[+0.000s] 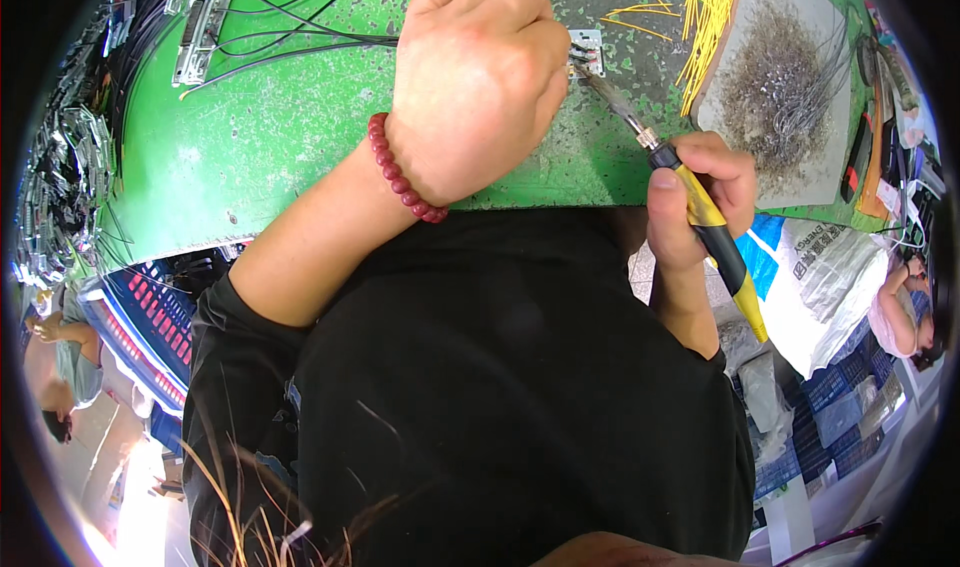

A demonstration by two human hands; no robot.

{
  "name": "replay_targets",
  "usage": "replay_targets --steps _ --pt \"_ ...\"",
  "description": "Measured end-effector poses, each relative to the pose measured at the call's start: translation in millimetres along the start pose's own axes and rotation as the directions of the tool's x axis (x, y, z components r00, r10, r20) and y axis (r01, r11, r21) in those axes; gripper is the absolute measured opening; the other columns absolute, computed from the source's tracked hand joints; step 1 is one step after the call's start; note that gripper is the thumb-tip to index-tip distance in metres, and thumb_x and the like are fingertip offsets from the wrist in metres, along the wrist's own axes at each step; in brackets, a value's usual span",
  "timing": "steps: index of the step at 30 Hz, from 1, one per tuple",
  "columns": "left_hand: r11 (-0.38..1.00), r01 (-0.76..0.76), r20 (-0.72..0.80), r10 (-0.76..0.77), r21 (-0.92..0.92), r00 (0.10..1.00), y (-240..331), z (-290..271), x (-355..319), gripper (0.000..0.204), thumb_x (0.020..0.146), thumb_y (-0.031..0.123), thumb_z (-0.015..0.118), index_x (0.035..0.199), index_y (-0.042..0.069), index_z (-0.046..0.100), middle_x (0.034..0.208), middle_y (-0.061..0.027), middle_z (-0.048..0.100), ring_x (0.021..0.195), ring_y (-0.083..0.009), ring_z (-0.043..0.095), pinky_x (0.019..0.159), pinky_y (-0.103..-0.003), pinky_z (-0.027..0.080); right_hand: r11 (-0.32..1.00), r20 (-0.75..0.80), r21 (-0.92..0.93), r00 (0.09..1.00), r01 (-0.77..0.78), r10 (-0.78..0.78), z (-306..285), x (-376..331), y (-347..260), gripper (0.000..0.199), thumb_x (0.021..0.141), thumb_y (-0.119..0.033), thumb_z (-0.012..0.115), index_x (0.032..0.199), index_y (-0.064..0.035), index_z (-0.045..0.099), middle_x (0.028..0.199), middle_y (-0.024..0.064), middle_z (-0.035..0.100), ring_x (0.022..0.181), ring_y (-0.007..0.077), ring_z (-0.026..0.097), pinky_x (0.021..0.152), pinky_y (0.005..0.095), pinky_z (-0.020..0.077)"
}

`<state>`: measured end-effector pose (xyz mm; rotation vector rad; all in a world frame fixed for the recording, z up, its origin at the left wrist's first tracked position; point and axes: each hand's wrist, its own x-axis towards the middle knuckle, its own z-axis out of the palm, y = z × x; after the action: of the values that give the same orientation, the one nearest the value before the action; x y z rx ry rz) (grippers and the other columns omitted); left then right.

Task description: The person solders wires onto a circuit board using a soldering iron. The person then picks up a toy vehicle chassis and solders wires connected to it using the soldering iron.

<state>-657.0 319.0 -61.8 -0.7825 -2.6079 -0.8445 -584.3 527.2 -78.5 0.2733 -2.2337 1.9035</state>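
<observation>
The left hand (478,82) is curled into a loose fist on the green workbench (250,137), knuckles up, a red bead bracelet (400,172) around its wrist. Its fingertips are tucked under and out of sight, so whether they pinch anything cannot be told. Just past its knuckles, on the side toward the right hand, a small grey circuit board (588,52) peeks out, mostly covered by the fist. Black wires (300,42) run out from under the hand's far side across the bench.

The right hand (695,202) is closed around the yellow-and-black handle of a soldering iron (700,207), whose metal tip reaches up to the board's edge; the exact contact point is too small to make out. Beyond the right hand lies a grey pad heaped with metal scraps (780,82), with yellow wire pieces (690,7) beside it, cut off by the upper rim.
</observation>
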Motion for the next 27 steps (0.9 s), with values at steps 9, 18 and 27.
replay_targets --steps 9,18,27 --pt "1.000 -0.003 0.017 0.003 0.010 1.000 -0.3 -0.8 0.3 0.008 0.068 0.008 0.071 0.071 0.009 0.063 0.081 -0.0002 0.060 0.075 -0.0191 0.059 0.069 -0.033 0.040 0.986 -0.127 0.147 0.990 0.074 -0.055 2.0 0.4 3.9 0.030 0.081 -0.012 0.074 0.096 -0.0026 0.050 0.085 0.0128 0.059 0.072 0.0137 0.053 0.066 0.0254 0.0430" --pt "1.000 -0.005 0.024 0.005 0.010 1.000 0.1 -1.2 -0.2 0.008 0.069 0.009 0.071 0.071 0.009 0.063 0.082 -0.0005 0.060 0.076 -0.0195 0.059 0.070 -0.034 0.040 0.990 -0.182 0.054 0.977 0.127 -0.116 1.8 0.8 6.6 0.026 0.079 -0.012 0.068 0.095 -0.0010 0.050 0.076 0.0146 0.056 0.067 0.0162 0.050 0.064 0.0268 0.0400" --pt "1.000 0.011 0.025 -0.012 0.029 1.000 -5.3 1.0 -6.2 0.008 0.069 0.009 0.071 0.071 0.009 0.063 0.082 -0.0004 0.060 0.077 -0.0194 0.059 0.071 -0.034 0.040 0.984 -0.171 0.117 0.979 0.135 -0.114 0.5 -2.5 10.3 0.031 0.082 -0.013 0.073 0.098 -0.0026 0.049 0.085 0.0111 0.058 0.075 0.0141 0.051 0.068 0.0255 0.0423"
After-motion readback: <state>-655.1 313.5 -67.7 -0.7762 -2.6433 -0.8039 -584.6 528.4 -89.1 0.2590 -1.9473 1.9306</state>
